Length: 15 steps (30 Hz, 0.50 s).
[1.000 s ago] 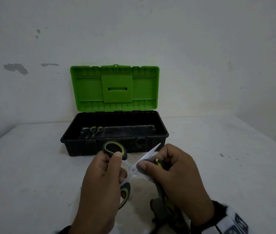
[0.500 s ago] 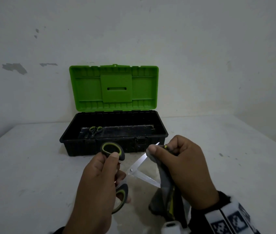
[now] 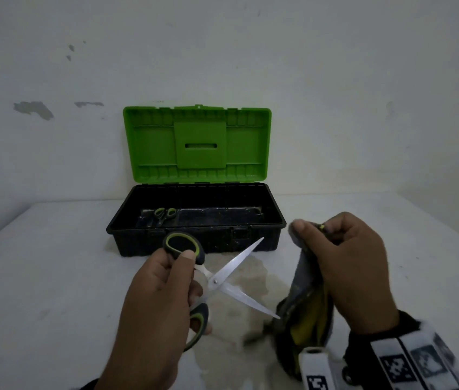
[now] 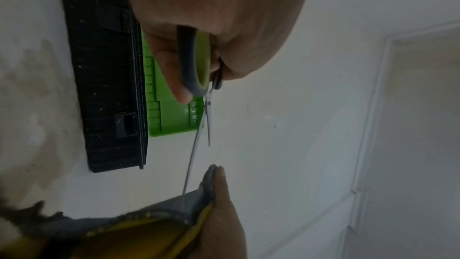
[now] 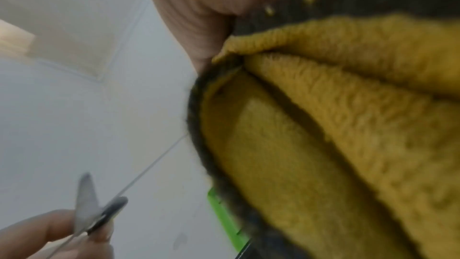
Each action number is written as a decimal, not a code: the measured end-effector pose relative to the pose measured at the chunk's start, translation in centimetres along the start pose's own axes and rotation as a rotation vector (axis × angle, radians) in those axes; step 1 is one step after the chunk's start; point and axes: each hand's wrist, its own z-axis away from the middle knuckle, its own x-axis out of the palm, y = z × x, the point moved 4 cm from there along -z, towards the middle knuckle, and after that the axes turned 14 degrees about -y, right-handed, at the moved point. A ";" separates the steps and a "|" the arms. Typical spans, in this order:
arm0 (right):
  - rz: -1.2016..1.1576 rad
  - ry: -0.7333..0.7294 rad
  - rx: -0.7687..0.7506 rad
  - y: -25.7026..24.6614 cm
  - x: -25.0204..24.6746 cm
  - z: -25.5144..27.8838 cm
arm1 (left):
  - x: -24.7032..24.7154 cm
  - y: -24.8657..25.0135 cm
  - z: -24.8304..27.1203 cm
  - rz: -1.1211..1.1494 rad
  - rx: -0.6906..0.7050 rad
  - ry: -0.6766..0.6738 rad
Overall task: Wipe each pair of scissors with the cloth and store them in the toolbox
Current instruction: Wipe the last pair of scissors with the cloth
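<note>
Fingers of the left hand (image 3: 155, 299) curl through and round the handle loops of the large scissors (image 3: 217, 282), whose blades stand spread wide; the right hand (image 3: 352, 271) has thumb and fingers pinched on the bunched grey-and-yellow cloth (image 3: 307, 299). Those scissors sit at about 6 o'clock from the toolbox (image 3: 127, 220), just in front of its front wall. Their lower blade tip touches or nearly touches the cloth at 4 o'clock, while the upper blade points toward 1 o'clock, clear of the cloth.

Judging by how things lie, one smaller pair of scissors (image 3: 163, 213) is already stored at the box's left end, around 10 o'clock from the held pair. The held pair looks mid-wipe and is yet to go in; no other loose pair shows.

Behind the box its green lid (image 3: 197, 144) stands open against the wall. A damp-looking stain (image 3: 253, 273) marks the table (image 3: 40, 277) beneath the blades. Nothing blocks the path to the box, though the spread blades would probably need closing first.
</note>
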 end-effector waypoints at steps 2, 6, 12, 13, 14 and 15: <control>-0.013 -0.074 -0.029 -1.1 0.3 0.6 | 0.1 -0.1 0.0 -0.045 0.001 0.005; 0.033 -0.409 -0.141 -4.1 3.8 3.5 | 0.8 -0.1 -0.1 -0.173 0.028 0.019; 0.140 -0.503 -0.253 -4.2 6.6 5.1 | 1.4 0.7 0.6 -0.325 0.153 0.057; 0.112 -0.464 -0.245 -4.0 6.6 4.8 | 1.4 0.7 0.7 -0.344 0.169 0.062; 0.091 -0.413 -0.239 -3.7 6.4 4.5 | 1.4 0.7 0.7 -0.362 0.178 0.065; 0.089 -0.366 -0.242 -3.5 6.2 4.2 | 1.4 0.6 0.8 -0.376 0.183 0.067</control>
